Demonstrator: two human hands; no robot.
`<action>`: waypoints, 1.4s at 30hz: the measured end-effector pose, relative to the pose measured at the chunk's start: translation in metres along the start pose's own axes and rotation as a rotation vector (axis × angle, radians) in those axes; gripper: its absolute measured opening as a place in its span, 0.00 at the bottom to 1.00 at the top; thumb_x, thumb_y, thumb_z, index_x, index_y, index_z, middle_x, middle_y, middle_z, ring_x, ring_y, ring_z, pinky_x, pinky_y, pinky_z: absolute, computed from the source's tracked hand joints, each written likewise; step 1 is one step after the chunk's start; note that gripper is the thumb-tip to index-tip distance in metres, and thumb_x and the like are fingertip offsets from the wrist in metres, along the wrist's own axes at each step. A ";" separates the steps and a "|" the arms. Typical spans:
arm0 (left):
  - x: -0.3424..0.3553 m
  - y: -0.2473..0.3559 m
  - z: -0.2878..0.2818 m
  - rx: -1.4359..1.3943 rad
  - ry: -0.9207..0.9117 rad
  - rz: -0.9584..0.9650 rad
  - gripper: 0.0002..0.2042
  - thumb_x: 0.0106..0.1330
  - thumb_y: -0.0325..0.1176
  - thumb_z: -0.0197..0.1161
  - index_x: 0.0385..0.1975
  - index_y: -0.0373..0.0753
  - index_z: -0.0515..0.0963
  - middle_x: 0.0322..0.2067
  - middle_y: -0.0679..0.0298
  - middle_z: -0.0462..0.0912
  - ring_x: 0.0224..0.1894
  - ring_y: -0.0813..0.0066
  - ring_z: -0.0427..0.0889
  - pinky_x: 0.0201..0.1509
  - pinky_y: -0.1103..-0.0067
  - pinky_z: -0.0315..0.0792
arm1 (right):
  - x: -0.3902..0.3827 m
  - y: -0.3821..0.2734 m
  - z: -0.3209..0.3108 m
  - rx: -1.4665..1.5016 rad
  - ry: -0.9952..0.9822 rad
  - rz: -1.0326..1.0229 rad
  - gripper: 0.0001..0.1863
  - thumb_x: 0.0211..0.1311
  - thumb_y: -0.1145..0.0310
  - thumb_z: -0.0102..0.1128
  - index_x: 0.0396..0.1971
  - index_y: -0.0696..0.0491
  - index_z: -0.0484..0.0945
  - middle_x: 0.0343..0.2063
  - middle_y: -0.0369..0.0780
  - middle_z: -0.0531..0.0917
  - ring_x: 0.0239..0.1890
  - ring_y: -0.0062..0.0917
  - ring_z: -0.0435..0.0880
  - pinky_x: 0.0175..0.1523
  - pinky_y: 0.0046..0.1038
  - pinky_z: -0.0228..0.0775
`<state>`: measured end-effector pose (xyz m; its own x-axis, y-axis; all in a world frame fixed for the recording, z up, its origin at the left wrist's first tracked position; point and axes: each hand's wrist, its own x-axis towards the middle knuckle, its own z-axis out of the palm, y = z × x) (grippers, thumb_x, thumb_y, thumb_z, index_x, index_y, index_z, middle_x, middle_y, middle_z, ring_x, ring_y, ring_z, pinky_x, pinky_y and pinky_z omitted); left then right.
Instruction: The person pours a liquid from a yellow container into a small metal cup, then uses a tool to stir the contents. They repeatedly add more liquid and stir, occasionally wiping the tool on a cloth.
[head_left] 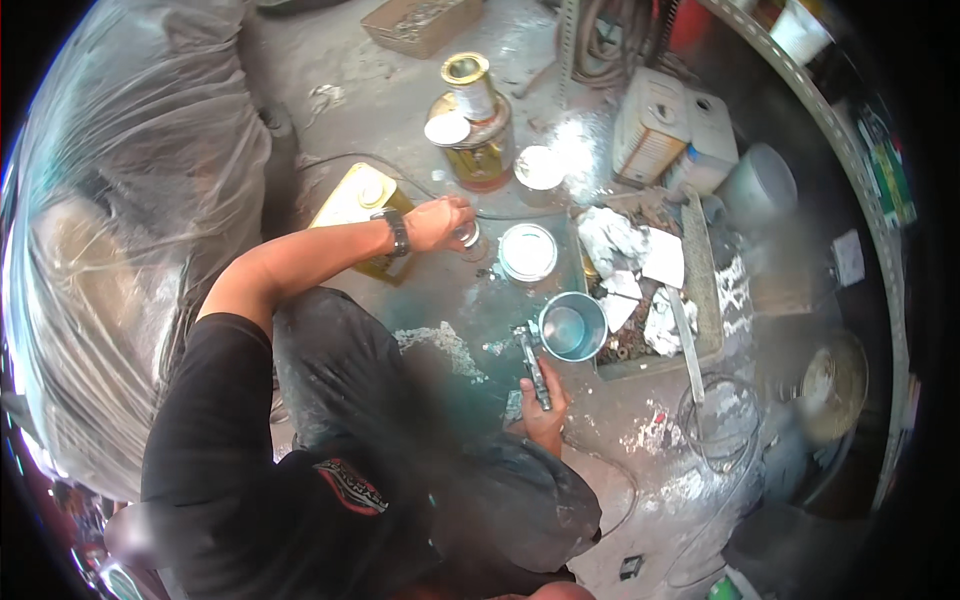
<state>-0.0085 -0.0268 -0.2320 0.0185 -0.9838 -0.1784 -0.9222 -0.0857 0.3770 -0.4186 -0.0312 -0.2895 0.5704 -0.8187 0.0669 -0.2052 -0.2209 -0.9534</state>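
Observation:
My left hand [438, 222], with a dark watch on its wrist, reaches forward over the floor. Its fingers are closed on a small round thing with a shiny rim [467, 236], whose kind I cannot make out. Beside that forearm stands a yellow rectangular can [362, 195]. My right hand [546, 405] grips the dark handle of a spray gun [534, 365]. The gun's round metal cup [573, 327] is open at the top, and its inside looks bluish grey. Between the two hands, farther off, sits a round tin with a white top [527, 252].
A tray [712, 330] of debris, white crumpled paper and a flat stick lies to the right. Ahead, a small tin [467, 80] and a white lid [447, 128] rest on a larger can [478, 165]. Plastic sheeting [130, 200] covers something at left. Jerrycans [650, 125] stand far right.

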 end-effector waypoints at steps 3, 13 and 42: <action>0.000 -0.009 0.018 0.051 0.081 0.004 0.22 0.55 0.36 0.78 0.47 0.36 0.80 0.54 0.51 0.79 0.57 0.48 0.78 0.62 0.61 0.74 | -0.004 0.004 -0.004 -0.043 0.027 -0.072 0.23 0.64 0.65 0.74 0.54 0.63 0.81 0.42 0.48 0.89 0.41 0.32 0.89 0.47 0.32 0.79; -0.011 0.004 0.011 0.137 0.170 0.104 0.21 0.58 0.40 0.77 0.47 0.34 0.82 0.60 0.48 0.75 0.60 0.45 0.75 0.67 0.59 0.71 | 0.008 -0.017 -0.006 0.014 -0.104 0.203 0.26 0.65 0.64 0.72 0.62 0.56 0.79 0.57 0.49 0.85 0.59 0.39 0.84 0.64 0.37 0.72; 0.010 0.134 0.016 -0.672 -0.323 -0.087 0.16 0.73 0.41 0.67 0.40 0.31 0.87 0.27 0.59 0.89 0.29 0.78 0.88 0.34 0.77 0.82 | 0.015 -0.016 0.002 0.047 0.069 0.086 0.21 0.65 0.64 0.74 0.54 0.58 0.81 0.44 0.47 0.88 0.44 0.35 0.90 0.49 0.32 0.79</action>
<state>-0.1379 -0.0452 -0.1979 -0.1294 -0.8830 -0.4512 -0.4858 -0.3402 0.8051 -0.4046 -0.0388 -0.2739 0.4960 -0.8683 0.0030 -0.2123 -0.1246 -0.9692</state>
